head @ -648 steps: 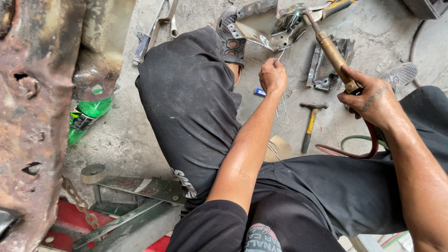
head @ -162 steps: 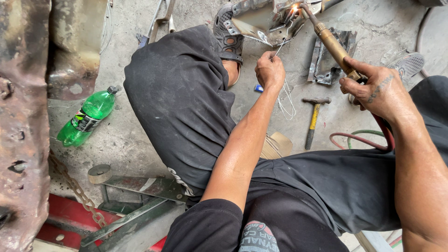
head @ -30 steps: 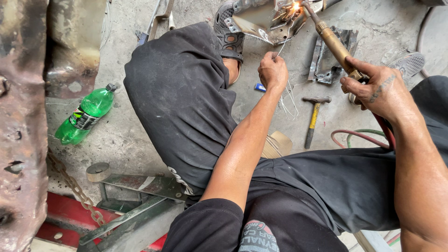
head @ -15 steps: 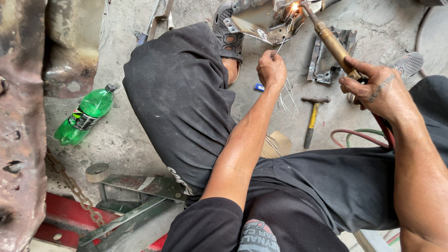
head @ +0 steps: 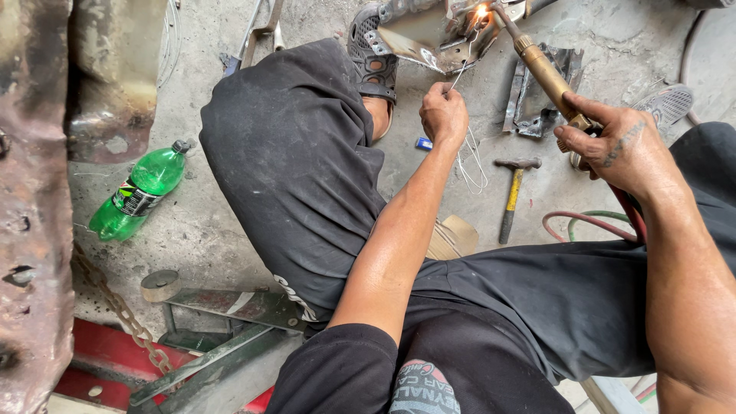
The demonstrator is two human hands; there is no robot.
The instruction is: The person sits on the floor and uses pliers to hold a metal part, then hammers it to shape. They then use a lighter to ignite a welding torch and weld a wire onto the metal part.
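Since half a second ago we see almost no shift: the flame stays on the metal bracket [head: 429, 34] at twelve o'clock. Our right hand [head: 625, 146] grips the brass torch [head: 540, 65], long axis pointing eleven o'clock; our left hand [head: 443, 113] pinches the filler wire [head: 458, 77] (tip toward one o'clock).

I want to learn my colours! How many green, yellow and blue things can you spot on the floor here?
Green: 2, the bottle and the green hose.
Yellow: 1, the hammer with its yellow handle.
Blue: 1, a small blue thing beside the left hand.
Total: 4.
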